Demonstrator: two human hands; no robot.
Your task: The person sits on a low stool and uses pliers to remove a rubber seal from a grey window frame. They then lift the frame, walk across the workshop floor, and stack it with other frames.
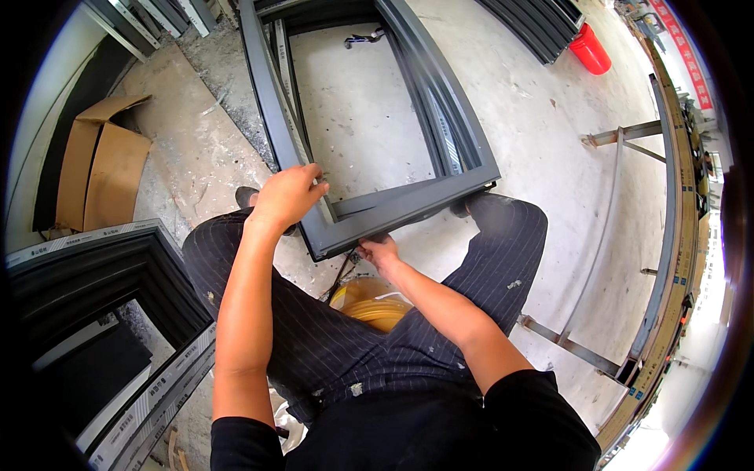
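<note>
From where I stand, taking the seated person's lap as the clock's centre, the big grey frame (408, 202) lies straight out at twelve o'clock, its near edge over the gap between the knees. The left hand (289, 196) is on the frame at about eleven, thumb and forefinger slightly apart above the side bar; whether they grip anything, I can't tell. The right hand (380, 253) is at twelve, just beneath the near edge, fingertips partly hidden, so I can't make out their hold. Beside it a thin black strip (339, 276) hangs toward a yellow coil (381, 312) between the thighs. A black frame (169, 294) sits at nine, a cardboard box (116, 177) at ten, a red bucket (591, 51) at one.
</note>
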